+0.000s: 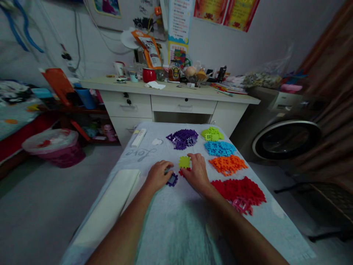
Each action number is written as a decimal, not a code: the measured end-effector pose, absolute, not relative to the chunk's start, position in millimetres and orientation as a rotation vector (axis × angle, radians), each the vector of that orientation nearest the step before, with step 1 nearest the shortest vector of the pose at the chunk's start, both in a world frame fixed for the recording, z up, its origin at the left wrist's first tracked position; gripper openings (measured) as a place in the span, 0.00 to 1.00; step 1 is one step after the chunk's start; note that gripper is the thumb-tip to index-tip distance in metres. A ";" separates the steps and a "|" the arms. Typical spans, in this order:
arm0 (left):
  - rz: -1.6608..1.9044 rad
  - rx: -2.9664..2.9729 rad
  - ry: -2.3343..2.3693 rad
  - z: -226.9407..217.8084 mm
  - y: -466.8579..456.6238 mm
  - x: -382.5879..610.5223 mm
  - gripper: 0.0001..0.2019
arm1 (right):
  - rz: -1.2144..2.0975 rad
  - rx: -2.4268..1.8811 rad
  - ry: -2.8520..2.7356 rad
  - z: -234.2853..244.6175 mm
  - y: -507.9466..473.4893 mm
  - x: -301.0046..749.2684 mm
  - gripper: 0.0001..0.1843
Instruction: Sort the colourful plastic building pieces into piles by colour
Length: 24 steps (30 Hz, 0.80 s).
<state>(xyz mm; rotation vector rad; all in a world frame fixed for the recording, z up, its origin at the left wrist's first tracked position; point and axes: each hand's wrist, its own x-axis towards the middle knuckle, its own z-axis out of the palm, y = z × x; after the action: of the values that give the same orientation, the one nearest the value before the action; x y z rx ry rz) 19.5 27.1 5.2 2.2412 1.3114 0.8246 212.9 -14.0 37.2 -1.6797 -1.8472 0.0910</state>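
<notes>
Seeing a squarish, toothed lime-green plastic tile (184, 162), no obvious long axis, right against the half-curled right hand (198, 171), with the narrowly curled left hand (158, 175) farther off at a purple-edged square plastic tile (173, 179) near-left of the lime one, can't tell about actual grip in either.

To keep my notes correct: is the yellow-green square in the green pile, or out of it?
Out. The yellow-green square is beside the right hand, apart from the green pile beyond the blue pile.
</notes>
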 end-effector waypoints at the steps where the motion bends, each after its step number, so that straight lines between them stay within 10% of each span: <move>1: 0.828 2.239 1.321 4.7 27.3 19.7 0.10 | 0.079 -1.671 -1.847 43.5 -9.8 218.9 0.28; 24: 0.881 2.092 1.356 5.3 29.9 19.9 0.09 | 0.237 -2.477 -1.330 77.9 165.8 469.2 0.17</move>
<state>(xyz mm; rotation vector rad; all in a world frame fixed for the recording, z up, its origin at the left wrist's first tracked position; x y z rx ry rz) 19.9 29.9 5.3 2.0921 1.3560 0.8811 469.2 165.8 77.9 -2.4767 -1.3304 0.2368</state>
